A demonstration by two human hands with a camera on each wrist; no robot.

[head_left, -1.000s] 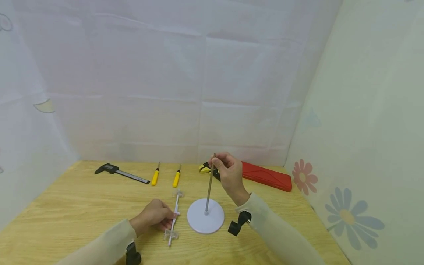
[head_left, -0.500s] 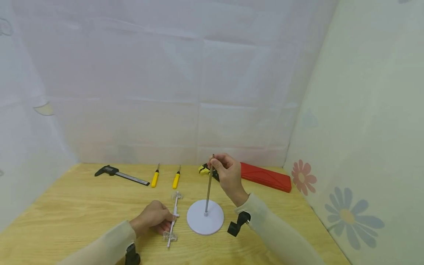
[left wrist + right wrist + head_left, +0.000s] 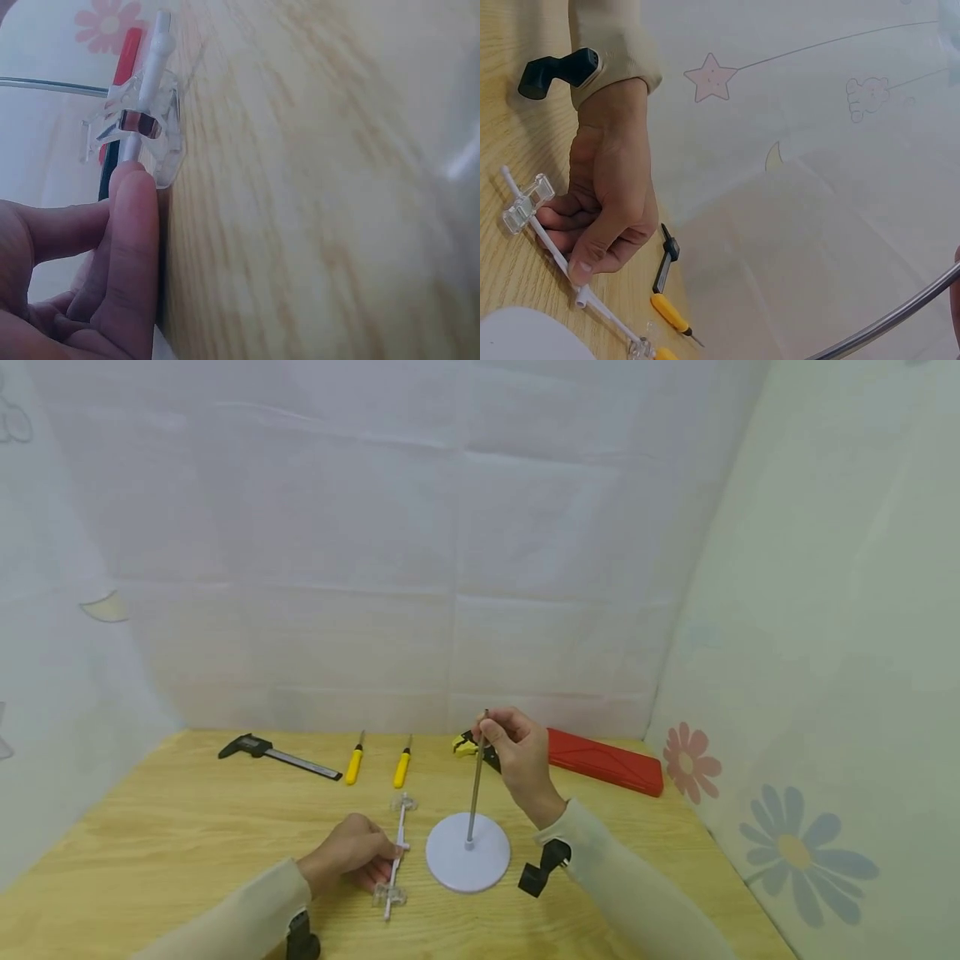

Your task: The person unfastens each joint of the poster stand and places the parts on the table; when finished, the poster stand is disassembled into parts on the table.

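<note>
Nearest the camera, the left hand [image 3: 352, 857] lay low on the wooden table [image 3: 187, 827], its fingers curled round the middle of a white crossbar [image 3: 396, 852] that carried a clear plastic clip [image 3: 390, 895] at the near end and another at the far end. The left wrist view showed the fingertips [image 3: 131, 202] pressing the bar flat against the wood just behind one clip. The bar was thin and the hold was only a fingertip hold, so it probably could have rolled or skidded out if the hand lifted it carelessly, and a clip could have snagged on the table.

Just beyond, touching nothing else, sat the white round base [image 3: 468, 860] with a thin metal rod [image 3: 474, 793] standing in its centre, tilted slightly. The right hand [image 3: 517, 752] pinched the rod's top end between thumb and curled fingers. Nothing held the base down. A sideways pull at the top would likely have tipped the base or levered the rod out of its socket, and whether the rod was seated firmly could not be told.

Farther back lay two yellow screwdrivers [image 3: 378, 767], a black caliper [image 3: 277, 755] and a red case [image 3: 603, 760], well apart from both hands.
</note>
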